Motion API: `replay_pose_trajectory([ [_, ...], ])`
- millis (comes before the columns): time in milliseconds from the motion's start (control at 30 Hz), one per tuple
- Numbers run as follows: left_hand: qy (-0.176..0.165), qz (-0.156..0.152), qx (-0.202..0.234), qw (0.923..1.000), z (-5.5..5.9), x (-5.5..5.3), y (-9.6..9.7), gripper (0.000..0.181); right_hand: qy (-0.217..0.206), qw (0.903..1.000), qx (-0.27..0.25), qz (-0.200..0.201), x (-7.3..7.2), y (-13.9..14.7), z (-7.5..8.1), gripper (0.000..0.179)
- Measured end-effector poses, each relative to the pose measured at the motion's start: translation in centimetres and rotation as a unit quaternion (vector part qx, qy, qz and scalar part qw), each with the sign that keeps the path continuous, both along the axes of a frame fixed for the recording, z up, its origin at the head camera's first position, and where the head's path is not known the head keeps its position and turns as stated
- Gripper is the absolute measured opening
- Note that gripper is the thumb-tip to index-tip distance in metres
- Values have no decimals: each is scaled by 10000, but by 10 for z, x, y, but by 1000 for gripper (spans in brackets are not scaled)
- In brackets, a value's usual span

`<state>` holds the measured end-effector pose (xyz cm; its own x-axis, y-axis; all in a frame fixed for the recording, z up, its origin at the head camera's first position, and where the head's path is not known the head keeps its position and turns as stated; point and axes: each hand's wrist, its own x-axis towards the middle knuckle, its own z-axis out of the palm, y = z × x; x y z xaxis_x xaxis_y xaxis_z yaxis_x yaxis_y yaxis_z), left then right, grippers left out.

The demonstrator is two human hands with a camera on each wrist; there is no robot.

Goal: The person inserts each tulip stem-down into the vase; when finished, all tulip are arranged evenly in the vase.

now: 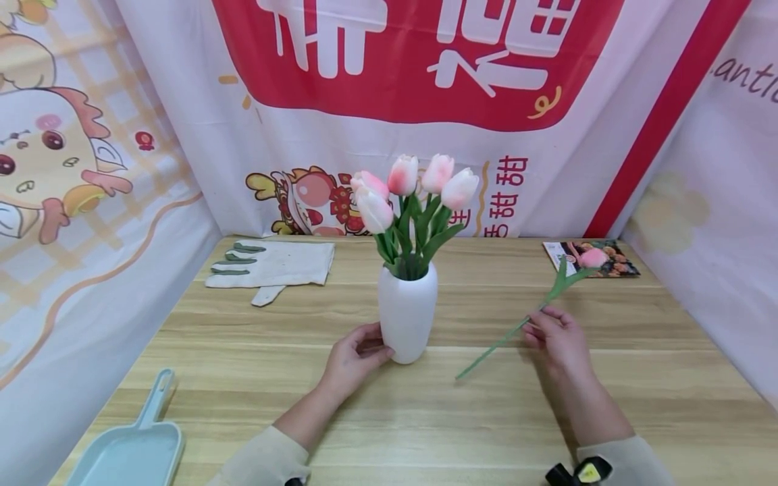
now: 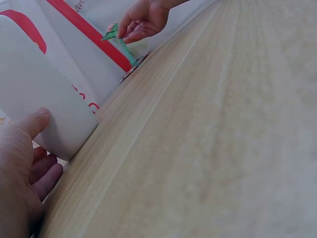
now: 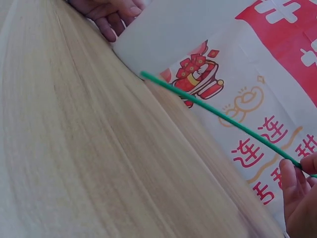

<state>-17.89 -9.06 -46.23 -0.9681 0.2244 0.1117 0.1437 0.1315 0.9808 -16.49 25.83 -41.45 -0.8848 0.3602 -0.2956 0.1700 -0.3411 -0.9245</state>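
Note:
A white vase (image 1: 408,314) stands upright on the wooden table, holding several pink and white tulips (image 1: 405,177) with green leaves. My left hand (image 1: 351,359) grips the vase low on its left side, the thumb across its front; in the left wrist view the thumb (image 2: 35,123) lies on the white wall. Right of the vase, my right hand (image 1: 562,341) pinches the green stem of a single pink tulip (image 1: 500,342) between thumb and fingers. Its bloom points away to the far right, and the bare stem end slants down toward the vase.
Pale work gloves (image 1: 282,263) lie at the back left. A light-blue dustpan (image 1: 130,452) rests at the front left. Beneath the tulip's bloom, at the back right, is a printed card (image 1: 620,268). Printed cloth (image 1: 547,182) hangs behind the table and along both sides.

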Motion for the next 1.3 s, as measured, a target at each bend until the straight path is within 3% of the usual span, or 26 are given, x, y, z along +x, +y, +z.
replay_pose_trajectory([
  [300, -77, 6, 49, 10000, 1, 0, 0, 45, 525, 9936, -776, -624, 2, 1, 19, 23],
  [733, -90, -21, 81, 9999, 1, 1, 0, 45, 1471, 9614, -1928, -1300, 15, -1, 73, 31],
  [1067, -50, -12, 89, 9999, 1, 0, 0, 45, 2080, 9458, -2055, -1411, 22, -14, 108, 30],
  [1300, -32, -10, 57, 10000, 1, 0, 0, 45, 3040, 9194, -2019, -1468, 25, -40, 129, 26],
])
